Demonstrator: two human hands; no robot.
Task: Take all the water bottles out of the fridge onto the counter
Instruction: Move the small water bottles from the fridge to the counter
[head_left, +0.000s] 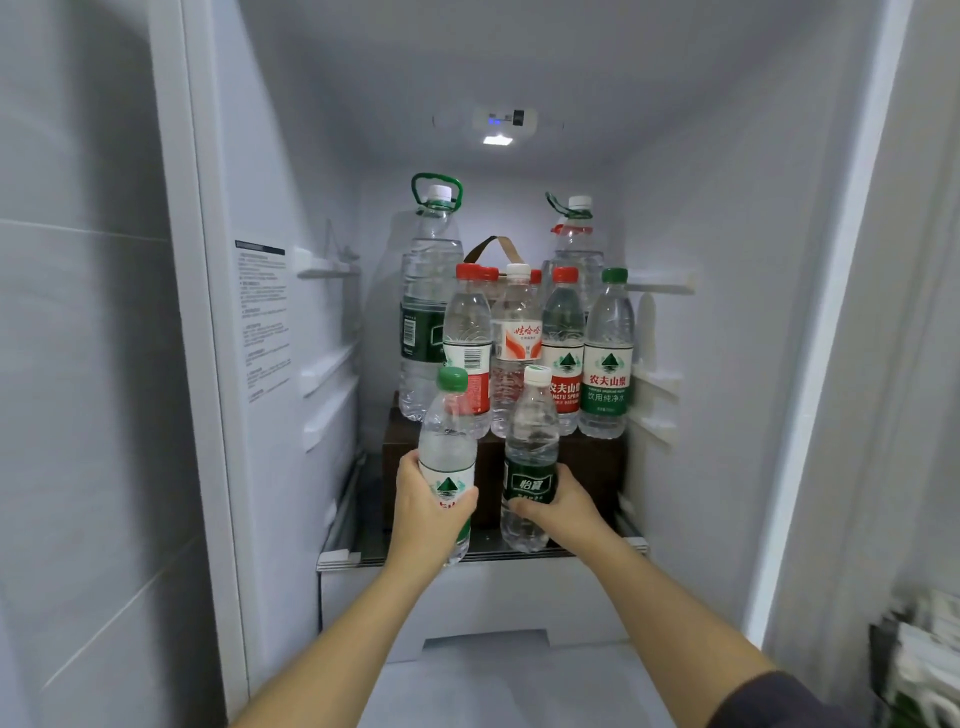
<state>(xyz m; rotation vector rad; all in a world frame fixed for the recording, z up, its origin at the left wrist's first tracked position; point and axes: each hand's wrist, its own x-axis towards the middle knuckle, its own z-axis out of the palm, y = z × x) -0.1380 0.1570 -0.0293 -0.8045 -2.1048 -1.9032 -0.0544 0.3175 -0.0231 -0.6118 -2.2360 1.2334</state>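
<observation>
While both arms reach into the fridge (727, 249), the left hand (431, 501) curls round a green-capped bottle (448, 436) of clear ribbed plastic, held upright just in front of the brown box (595, 467), toward its left side. The right hand (569, 506) grips a white-capped bottle (531, 447) before the box's middle; its dark green label reads 怡寶. On top of the box stands a row of slim clear bottles (563, 338) with red, white, red and green caps, their labels reading 娃哈哈 and 农夫山泉, the green one also 饮用纯净水. Behind that row, at the box's back, rise two large jugs (428, 291) with green loop handles.
</observation>
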